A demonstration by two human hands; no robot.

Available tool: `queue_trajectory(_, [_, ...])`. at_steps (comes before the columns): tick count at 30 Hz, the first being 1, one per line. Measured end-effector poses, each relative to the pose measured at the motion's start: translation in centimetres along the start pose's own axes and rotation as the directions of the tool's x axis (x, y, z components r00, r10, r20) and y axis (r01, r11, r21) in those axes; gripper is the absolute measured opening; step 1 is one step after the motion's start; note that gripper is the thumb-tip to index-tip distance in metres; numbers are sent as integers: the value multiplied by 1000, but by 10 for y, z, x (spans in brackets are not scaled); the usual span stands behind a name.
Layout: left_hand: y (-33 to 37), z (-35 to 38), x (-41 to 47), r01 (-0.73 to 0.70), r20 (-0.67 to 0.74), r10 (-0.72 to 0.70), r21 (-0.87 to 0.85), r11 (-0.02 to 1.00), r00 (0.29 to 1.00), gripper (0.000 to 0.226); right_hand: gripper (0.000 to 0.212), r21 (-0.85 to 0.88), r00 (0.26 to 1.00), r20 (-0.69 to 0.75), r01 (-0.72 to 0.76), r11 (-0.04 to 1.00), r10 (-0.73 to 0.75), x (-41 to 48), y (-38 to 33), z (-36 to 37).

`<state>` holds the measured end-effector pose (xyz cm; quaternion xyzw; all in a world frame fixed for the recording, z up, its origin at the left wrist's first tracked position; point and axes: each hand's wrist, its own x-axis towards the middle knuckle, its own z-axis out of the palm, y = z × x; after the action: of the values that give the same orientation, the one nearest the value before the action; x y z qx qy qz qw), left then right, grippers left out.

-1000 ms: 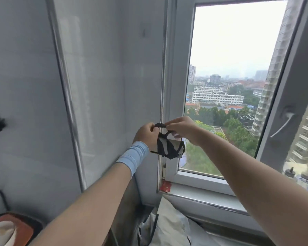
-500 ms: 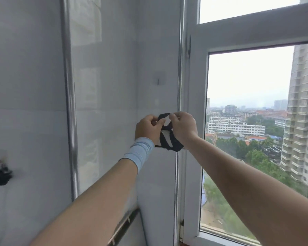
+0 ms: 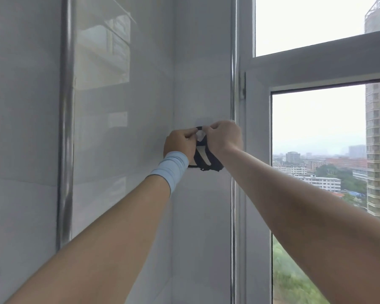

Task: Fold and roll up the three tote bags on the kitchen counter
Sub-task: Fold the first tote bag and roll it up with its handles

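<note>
I hold the tote bag (image 3: pixel 203 160) up in the air between both hands, in front of the corner where the grey tiled wall (image 3: pixel 198 62) meets the window frame (image 3: pixel 257 150). The bag is bunched into a small tight bundle, pale cloth crossed by black straps, and the only container I can see; nothing shows of its inside, since the roll is closed on itself. My left hand (image 3: pixel 180 145), with a light blue wristband (image 3: pixel 170 166) just below it, has its fingers curled and pinches the top of the bundle. My right hand (image 3: pixel 225 137) is curled too, its fingertips nipping the black strap (image 3: pixel 199 128) that loops over the top, right beside the left fingertips. My knuckles cover most of the bag: only a pale patch between the hands and the lower end, poking out under my right wrist, can be seen. How the strap runs round the bundle I cannot tell. A shiny metal pipe (image 3: pixel 65 128) stands upright on the wall to the left, and a thinner one (image 3: pixel 233 62) runs up beside the window frame. Through the glass are hazy low buildings, trees and a tower block (image 3: pixel 378 150) cut off by the right edge. Both forearms are cut off at the bottom edge.
</note>
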<state>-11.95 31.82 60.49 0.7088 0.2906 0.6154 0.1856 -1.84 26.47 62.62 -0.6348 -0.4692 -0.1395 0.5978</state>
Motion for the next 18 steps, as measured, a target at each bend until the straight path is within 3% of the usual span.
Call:
queue_trajectory(6, [-11,4,11,46,100,-46,-2,999,994,22,24,-66,995,-12,-104,992,103,13,5,15])
queue_trajectory(12, [-37,2,-18,100,167,-82,-103,990,982,16,44,-100,999,40,-14,995,18,-23,28,15])
queue_trajectory(15, [-45,4,-32,82,203,-65,-76,994,977,16,42,-68,996,87,4,998,2,-40,42,11])
queue_trajectory(18, [-48,4,-42,51,195,-42,-45,998,980,24,36,-145,988,147,63,987,-41,-59,53,5])
